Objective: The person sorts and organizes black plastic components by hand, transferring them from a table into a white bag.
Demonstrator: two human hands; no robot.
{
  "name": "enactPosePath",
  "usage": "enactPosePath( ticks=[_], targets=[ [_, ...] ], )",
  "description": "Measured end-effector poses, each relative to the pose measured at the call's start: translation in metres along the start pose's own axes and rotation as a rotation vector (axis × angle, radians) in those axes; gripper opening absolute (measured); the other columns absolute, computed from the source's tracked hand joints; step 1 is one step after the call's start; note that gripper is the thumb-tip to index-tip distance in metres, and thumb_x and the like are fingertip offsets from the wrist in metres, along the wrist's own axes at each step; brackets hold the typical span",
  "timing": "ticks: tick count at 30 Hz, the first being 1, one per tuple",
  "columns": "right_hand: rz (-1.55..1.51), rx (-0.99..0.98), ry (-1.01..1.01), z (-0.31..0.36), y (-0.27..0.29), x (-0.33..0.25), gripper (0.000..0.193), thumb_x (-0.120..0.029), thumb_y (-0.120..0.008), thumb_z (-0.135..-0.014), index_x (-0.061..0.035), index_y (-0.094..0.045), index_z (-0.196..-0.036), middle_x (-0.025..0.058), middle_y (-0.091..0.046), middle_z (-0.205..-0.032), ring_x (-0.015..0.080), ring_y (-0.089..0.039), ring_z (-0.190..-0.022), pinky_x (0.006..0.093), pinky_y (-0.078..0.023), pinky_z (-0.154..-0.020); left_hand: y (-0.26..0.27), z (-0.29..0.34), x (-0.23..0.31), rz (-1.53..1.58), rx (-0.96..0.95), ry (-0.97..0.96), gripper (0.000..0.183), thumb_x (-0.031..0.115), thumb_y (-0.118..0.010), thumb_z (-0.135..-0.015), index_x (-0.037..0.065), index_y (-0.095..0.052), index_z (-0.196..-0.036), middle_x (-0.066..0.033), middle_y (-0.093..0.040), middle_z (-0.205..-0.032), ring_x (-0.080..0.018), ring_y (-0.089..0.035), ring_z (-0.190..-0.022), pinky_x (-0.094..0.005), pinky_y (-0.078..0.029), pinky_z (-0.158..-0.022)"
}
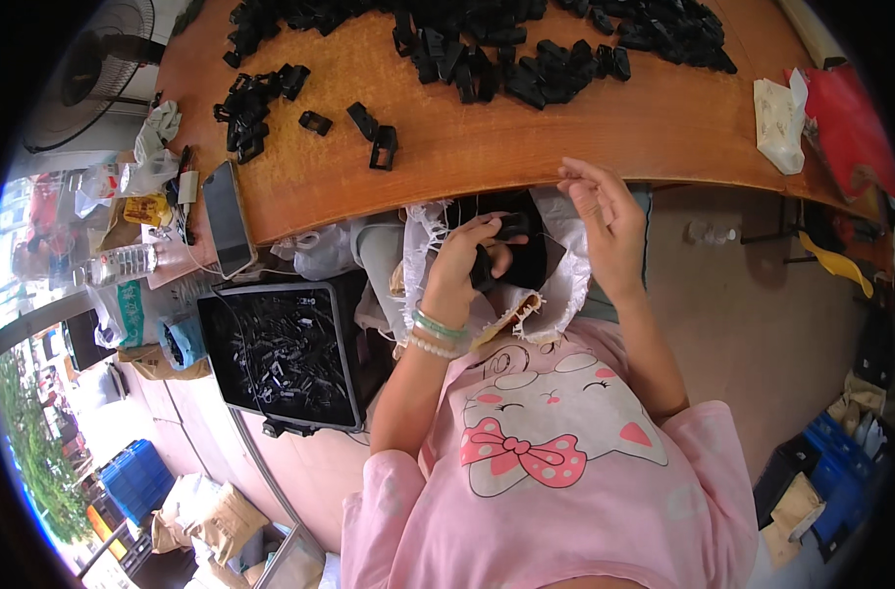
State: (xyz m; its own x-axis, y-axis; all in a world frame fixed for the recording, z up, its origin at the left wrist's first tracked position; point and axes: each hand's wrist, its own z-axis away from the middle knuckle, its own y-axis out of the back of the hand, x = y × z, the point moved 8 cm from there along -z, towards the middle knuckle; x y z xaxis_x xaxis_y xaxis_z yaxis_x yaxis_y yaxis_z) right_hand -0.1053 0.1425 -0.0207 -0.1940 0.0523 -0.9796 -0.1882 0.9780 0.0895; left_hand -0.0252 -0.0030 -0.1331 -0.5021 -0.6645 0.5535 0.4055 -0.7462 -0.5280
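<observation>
My left hand point(455, 265), with bracelets at the wrist, curls around a black plastic part point(512, 228) above the mouth of a white woven sack point(563, 280). More black shows under its fingers, and I cannot tell whether that is a second part. The sack sits at my lap, just below the table edge, with its frayed rim folded open and a dark inside. My right hand point(609, 224) is raised to the right of the sack, near the table edge. Its fingers are stretched out and nothing shows in them.
Many black plastic parts point(555, 69) lie heaped along the far side of the wooden table point(565, 137), with a few loose black clips point(383, 147) closer. A phone point(230, 218) rests at the left edge. Below it stands a black crate point(353, 358) holding small dark pieces.
</observation>
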Motion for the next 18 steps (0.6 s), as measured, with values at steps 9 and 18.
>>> enactPosePath(
  ticks=[9,18],
  targets=[
    [0.325,-0.47,0.012,0.032,-0.014,0.002,0.019,-0.015,-0.064,-0.082,-0.0005,-0.065,-0.094,0.0111,-0.063,-0.086,0.0252,-0.059,-0.086,0.0342,-0.044,-0.083,0.124,-0.1,-0.058,0.383,0.756,-0.186,0.027,0.014,-0.045,-0.088,0.002,-0.055,-0.11,-0.0174,-0.064,-0.094,-0.0339,-0.062,-0.08,-0.0392,-0.051,-0.067],
    [0.702,-0.753,0.01,0.061,0.01,0.01,0.021,-0.024,-0.07,-0.074,-0.0037,-0.068,-0.073,0.0105,-0.063,-0.075,0.0216,-0.056,-0.095,0.0454,-0.031,-0.101,0.072,-0.072,-0.202,-1.33,-0.539,-0.376,0.032,0.033,-0.05,-0.085,0.008,-0.069,-0.086,-0.02,-0.065,-0.09,-0.0354,-0.063,-0.081,-0.0445,-0.049,-0.072]
  ],
)
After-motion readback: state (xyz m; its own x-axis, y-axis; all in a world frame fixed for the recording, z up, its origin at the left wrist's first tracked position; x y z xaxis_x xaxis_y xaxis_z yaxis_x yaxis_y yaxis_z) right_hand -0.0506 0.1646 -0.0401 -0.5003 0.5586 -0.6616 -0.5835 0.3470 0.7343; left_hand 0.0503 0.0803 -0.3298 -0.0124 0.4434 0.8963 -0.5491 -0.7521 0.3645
